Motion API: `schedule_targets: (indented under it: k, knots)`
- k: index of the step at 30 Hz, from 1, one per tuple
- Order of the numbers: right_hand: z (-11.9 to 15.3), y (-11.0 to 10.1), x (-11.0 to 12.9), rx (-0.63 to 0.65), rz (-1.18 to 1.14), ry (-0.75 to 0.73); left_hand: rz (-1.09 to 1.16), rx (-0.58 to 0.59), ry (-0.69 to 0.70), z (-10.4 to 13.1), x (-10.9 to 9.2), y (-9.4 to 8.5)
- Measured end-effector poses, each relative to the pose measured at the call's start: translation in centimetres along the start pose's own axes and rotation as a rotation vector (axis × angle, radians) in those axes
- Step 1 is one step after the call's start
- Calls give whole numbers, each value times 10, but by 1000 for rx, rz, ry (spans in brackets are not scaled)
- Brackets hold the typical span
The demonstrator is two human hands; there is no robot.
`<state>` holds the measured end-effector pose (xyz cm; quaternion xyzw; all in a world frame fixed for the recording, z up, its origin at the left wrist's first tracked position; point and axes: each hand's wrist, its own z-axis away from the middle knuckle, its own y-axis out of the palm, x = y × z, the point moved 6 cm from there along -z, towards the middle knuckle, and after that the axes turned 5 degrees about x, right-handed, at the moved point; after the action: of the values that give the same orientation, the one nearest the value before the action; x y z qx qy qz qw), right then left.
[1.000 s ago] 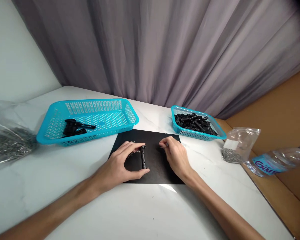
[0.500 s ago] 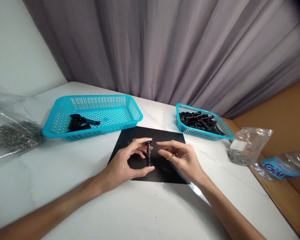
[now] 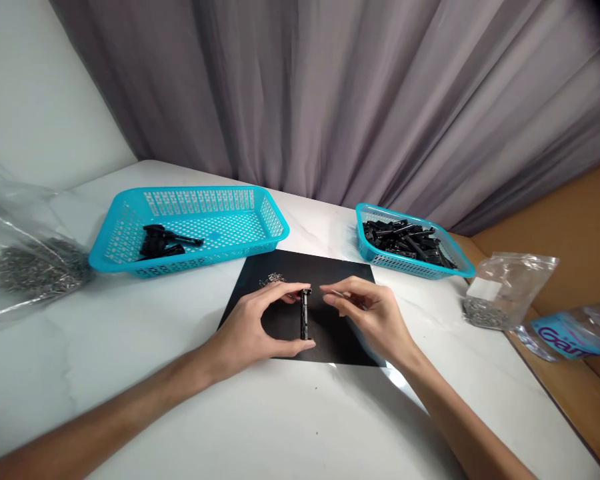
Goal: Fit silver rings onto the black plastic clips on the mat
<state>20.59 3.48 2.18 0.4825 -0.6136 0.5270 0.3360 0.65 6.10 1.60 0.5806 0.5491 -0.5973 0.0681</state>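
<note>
Above a black mat [image 3: 350, 347], my left hand [image 3: 253, 323] holds a narrow black plastic part [image 3: 305, 317] upright by its two ends, between thumb and fingers. Just to its right, my right hand [image 3: 373, 310] is closed round a thin metal piece [image 3: 338, 294] that shows between thumb and forefinger; the rest of it is hidden. The right fingertips are a short way from the black part, not touching it. A small heap of metal pieces [image 3: 273, 279] lies on the mat behind my left hand.
A blue basket [image 3: 210, 260] with a few black parts stands at the left, another [image 3: 405, 268] with many at the right. Bags of metal pieces [image 3: 40, 270] [image 3: 485, 310] flank them. A bottle [image 3: 570, 333] lies far right. A curtain [image 3: 300, 100] hangs behind.
The fingers of my right hand have drawn together, and a thin metal piece now shows between them. The metal heap is more visible. The view has shifted slightly.
</note>
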Motion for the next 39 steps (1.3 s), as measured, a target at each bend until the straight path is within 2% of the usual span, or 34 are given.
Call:
schedule_targets:
  k: [5,13,23,27,35,39]
  knots:
    - [1,5,2,-19,-57,67,29,-35,8,0,3,1]
    - [1,15,19,-78,-74,-99,5,-36,52,-2,-6,0]
    - [-2,28,13,-127,-126,-116,-5,-77,64,-2,-9,-2]
    - [1,29,17,-183,-78,-134,-17,-85,68,-2,-10,-3]
    - [14,37,29,-313,155,-329,1,-95,88,0,-9,-1]
    - [17,37,29,-358,96,-276,48,-103,118,0,-14,-1]
